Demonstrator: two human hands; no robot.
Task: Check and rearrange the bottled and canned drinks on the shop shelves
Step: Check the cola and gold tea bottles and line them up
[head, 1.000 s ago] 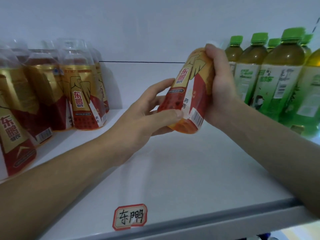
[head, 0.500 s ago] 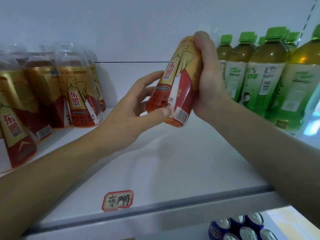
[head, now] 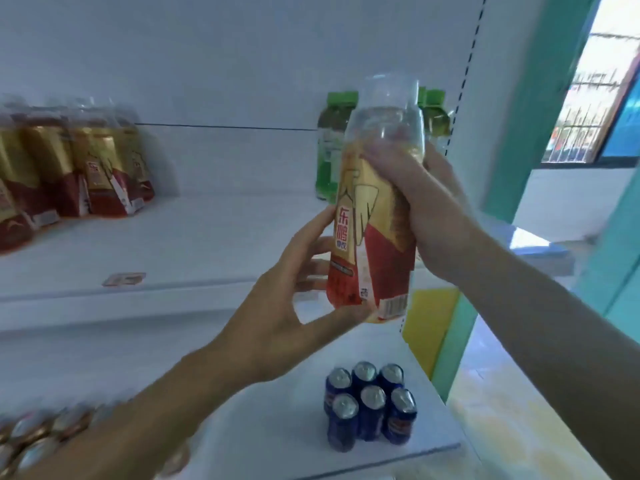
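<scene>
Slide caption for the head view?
Right hand and left hand hold a red-and-gold labelled plastic bottle before white shop shelves.

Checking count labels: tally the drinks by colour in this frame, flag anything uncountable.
Blue cans: 6
Held red-and-gold bottle: 1
Green-capped bottles: at least 2, partly hidden behind it
Shelved red-and-gold bottles: blurred, uncounted
Bottom-left cans: blurred, uncounted
Total counted: at least 9

White shelves (head: 194, 233), teal pillar (head: 519, 126), bright barred window (head: 595, 98) at far right
</scene>
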